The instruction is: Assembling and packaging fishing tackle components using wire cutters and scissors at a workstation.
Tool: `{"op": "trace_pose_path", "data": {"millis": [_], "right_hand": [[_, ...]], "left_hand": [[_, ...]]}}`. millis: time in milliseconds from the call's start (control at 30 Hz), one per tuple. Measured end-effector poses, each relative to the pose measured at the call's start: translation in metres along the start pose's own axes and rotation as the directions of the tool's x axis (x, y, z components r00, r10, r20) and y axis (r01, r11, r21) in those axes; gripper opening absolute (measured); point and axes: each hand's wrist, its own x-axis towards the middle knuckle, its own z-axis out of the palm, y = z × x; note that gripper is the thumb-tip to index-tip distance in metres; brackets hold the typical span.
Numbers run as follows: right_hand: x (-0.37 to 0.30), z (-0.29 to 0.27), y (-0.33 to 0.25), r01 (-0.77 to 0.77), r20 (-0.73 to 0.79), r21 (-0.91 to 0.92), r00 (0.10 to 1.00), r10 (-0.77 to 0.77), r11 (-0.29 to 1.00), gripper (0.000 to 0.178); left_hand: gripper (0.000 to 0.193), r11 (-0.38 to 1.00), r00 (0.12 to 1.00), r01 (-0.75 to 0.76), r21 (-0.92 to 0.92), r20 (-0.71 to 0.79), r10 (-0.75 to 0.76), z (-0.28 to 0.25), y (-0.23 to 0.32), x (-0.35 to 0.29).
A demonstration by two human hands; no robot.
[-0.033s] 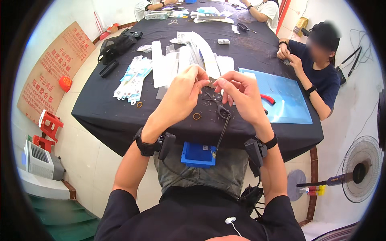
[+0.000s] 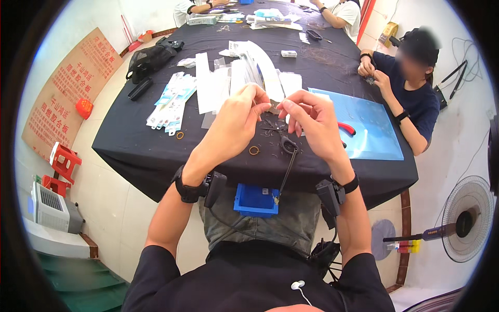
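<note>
Both my hands are raised over the near part of the black-covered table, fingertips close together. My left hand is closed in a pinch, and my right hand pinches facing it. Something small and brownish shows between the two sets of fingertips, too small to name. Below them lie black-handled scissors with a dark cord attached, among small dark clippings. A brass-coloured ring rests left of the scissors. Partly behind my right hand are red-handled pliers.
White strips and sheets are piled beyond my hands; printed cards lie left. A blue plastic sheet covers the right side. A blue bin sits at my lap. A co-worker sits at the right; a fan stands lower right.
</note>
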Motion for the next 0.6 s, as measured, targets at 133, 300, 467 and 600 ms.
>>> {"op": "trace_pose_path", "data": {"millis": [133, 300, 467, 600], "right_hand": [[-0.004, 0.005, -0.013, 0.062, -0.077, -0.096, 0.995, -0.069, 0.993, 0.016], [-0.006, 0.010, -0.014, 0.143, -0.074, -0.114, 0.986, -0.152, 0.983, 0.017], [-0.004, 0.009, -0.014, 0.240, -0.110, -0.013, 0.964, -0.240, 0.971, 0.019], [-0.004, 0.009, -0.016, 0.283, -0.116, 0.022, 0.953, -0.278, 0.959, 0.017]], "left_hand": [[0.006, 0.991, 0.996, 0.075, -0.109, 0.057, -0.069, -0.003, 0.012, -0.001], [0.010, 0.944, 0.984, 0.148, -0.293, 0.141, -0.110, -0.002, 0.011, -0.003], [0.011, 0.811, 0.995, 0.091, -0.578, 0.075, -0.059, 0.005, 0.011, -0.002], [0.019, 0.821, 0.991, 0.119, -0.558, 0.111, -0.068, 0.001, 0.014, -0.003]]}}
